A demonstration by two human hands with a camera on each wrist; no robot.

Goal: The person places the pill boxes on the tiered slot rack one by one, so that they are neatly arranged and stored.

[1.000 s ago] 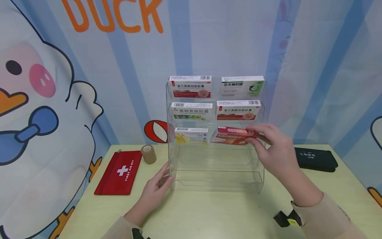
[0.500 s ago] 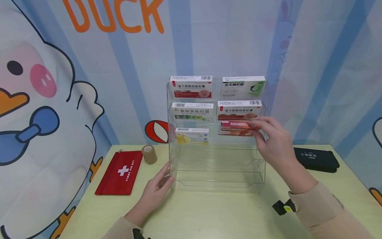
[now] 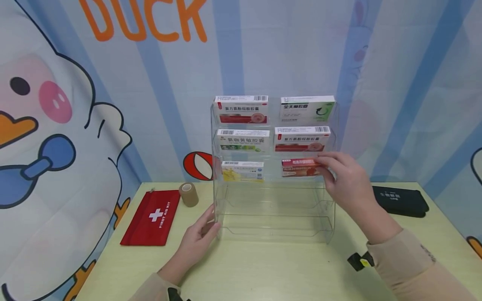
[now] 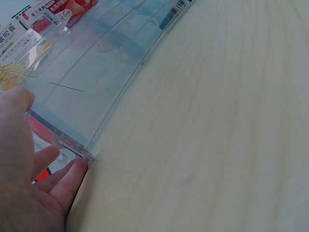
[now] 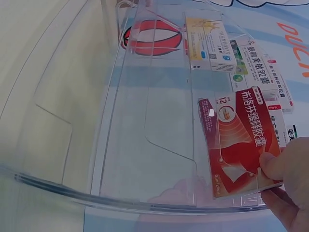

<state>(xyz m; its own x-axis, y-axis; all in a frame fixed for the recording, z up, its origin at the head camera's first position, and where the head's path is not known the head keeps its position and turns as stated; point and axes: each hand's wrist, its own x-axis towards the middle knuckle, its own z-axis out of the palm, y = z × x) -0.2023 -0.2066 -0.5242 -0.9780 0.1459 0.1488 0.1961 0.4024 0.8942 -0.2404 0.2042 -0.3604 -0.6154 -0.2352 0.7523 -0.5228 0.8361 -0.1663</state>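
A clear tiered display rack (image 3: 276,215) holds several medicine boxes in two columns. My left hand (image 3: 197,234) holds the rack low on its left side; in the left wrist view, the fingers (image 4: 72,181) lie at the lower corner. My right hand (image 3: 348,184) pinches the right end of a red medicine box (image 3: 299,167) at the third tier, in the right column. In the right wrist view the box's front, with its ring logo, faces out; the thumb (image 5: 273,166) lies on that front, fingers behind. A yellow-and-white medicine box (image 3: 242,171) sits level with it on the left.
White medicine boxes (image 3: 241,109) fill the two upper tiers. Left of the rack lie a red first aid pouch (image 3: 150,225) and a tan bandage roll (image 3: 188,195). A black case (image 3: 399,201) lies at the right. A printed curtain (image 3: 286,54) hangs behind the table.
The red box first rose from its tilted place at the third tier and levelled, then came down slightly to the right, still in my right hand. My left hand stayed on the rack.
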